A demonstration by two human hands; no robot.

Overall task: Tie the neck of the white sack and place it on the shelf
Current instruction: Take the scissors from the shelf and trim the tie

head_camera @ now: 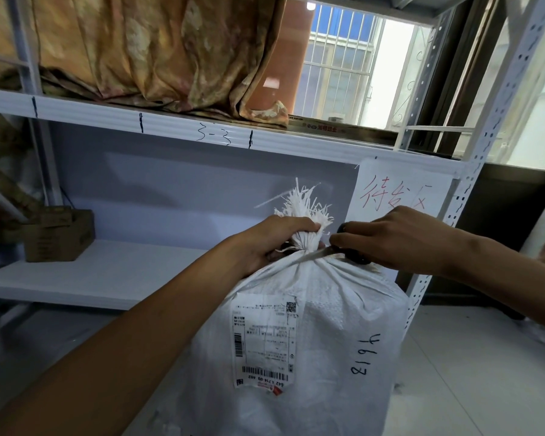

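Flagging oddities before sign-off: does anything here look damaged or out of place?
The white woven sack has a frayed mouth: loose white strands splay above the left hand. The right hand holds a dark-handled blade at the neck.

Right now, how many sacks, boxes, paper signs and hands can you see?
White sack: 1
Cardboard box: 1
Paper sign with red writing: 1
Hands: 2, the left hand gripping the sack's neck and the right hand holding a dark-handled tool beside it
Total: 5
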